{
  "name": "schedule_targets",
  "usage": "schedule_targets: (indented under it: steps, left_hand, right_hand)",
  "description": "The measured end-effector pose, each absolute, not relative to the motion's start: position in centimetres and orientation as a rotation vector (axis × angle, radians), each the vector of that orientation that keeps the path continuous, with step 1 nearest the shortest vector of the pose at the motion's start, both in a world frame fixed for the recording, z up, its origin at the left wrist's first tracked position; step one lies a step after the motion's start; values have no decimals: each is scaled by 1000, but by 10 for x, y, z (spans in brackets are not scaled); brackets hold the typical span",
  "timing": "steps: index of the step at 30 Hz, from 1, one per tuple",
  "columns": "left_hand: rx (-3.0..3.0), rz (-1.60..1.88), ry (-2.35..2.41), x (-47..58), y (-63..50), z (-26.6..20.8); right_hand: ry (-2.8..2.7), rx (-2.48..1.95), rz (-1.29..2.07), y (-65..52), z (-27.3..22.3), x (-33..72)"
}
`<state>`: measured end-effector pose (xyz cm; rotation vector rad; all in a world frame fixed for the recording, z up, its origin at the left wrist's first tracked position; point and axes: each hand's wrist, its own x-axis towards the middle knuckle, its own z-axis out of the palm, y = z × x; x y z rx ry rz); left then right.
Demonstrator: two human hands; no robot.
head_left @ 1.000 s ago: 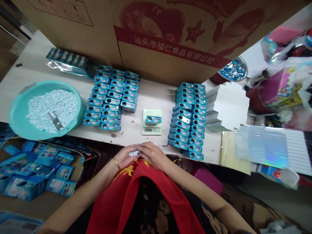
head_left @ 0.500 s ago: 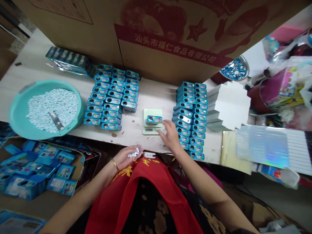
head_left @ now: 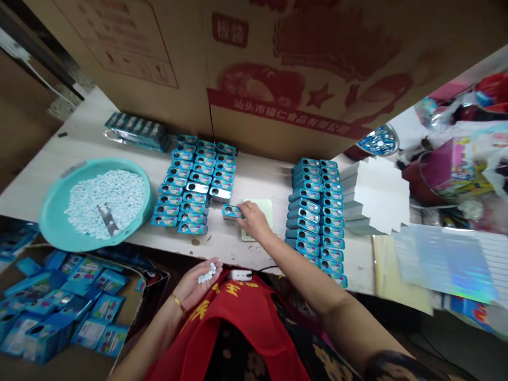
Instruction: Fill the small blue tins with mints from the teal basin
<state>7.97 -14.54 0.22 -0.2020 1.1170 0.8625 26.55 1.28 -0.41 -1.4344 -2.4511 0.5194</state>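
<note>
Right hand [head_left: 256, 219] had one blue tin [head_left: 230, 211] pinched at its right end, fingers on top. Tin was just left of the pale green scale [head_left: 265, 209], near the bottom of the left tin group; couldn't tell if its base touched the tabletop [head_left: 257, 174]. Palm and wrist hung over the scale and hid most of it, so no reading visible.

Left hand [head_left: 192, 283] was palm up, fingers uncurled, small heap of white tablets [head_left: 208, 272] resting on it. Position: in front of the tabletop edge, above the lap, just beside the red apron [head_left: 246, 317]. Gold bracelet [head_left: 178, 302] on that wrist.

Left tin group [head_left: 200, 178]: three columns, rightmost one shorter, dark round openings facing up. Right tin group [head_left: 307, 225]: two long columns, near the scale on its other side, partly hidden at the bottom by the forearm.

Far left: turquoise basin [head_left: 55, 217] with a bed of tablets and a dark flat tool [head_left: 107, 219] lying in it. Wrapped pack [head_left: 137, 129] behind that. Big printed carton [head_left: 278, 132] stood along the back. White stacked card pieces [head_left: 381, 196] right of the right group. Lower left, below tabletop level: loose blue packs [head_left: 93, 333] in an opened cardboard box.
</note>
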Motion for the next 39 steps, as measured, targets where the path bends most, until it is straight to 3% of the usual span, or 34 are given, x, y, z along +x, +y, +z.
schedule_targets:
  steps: [6,13,18,22,30,39]
  left_hand:
    - [-211,865,1188,77,-134,9]
    - [-260,742,1214,80,-132,1]
    - [-212,716,1159,94,-123,-3]
    - [-202,757,1118,106,-116,1]
    - [-253,812,1133,113,-120,9]
    - [-221,866,1109,113,-125,15]
  right_hand:
    - [-2370,-1547,435,31,-20,224]
    - [-2294,-1768,341,-77,12,389]
    - [-2481,-1967,151,-126,-1,444]
    - [-2524,-1956,35,-127,-9,441]
    - [-2662,-1552,139,-73,43,387]
    - [-2751,-1409,249,15,11,318]
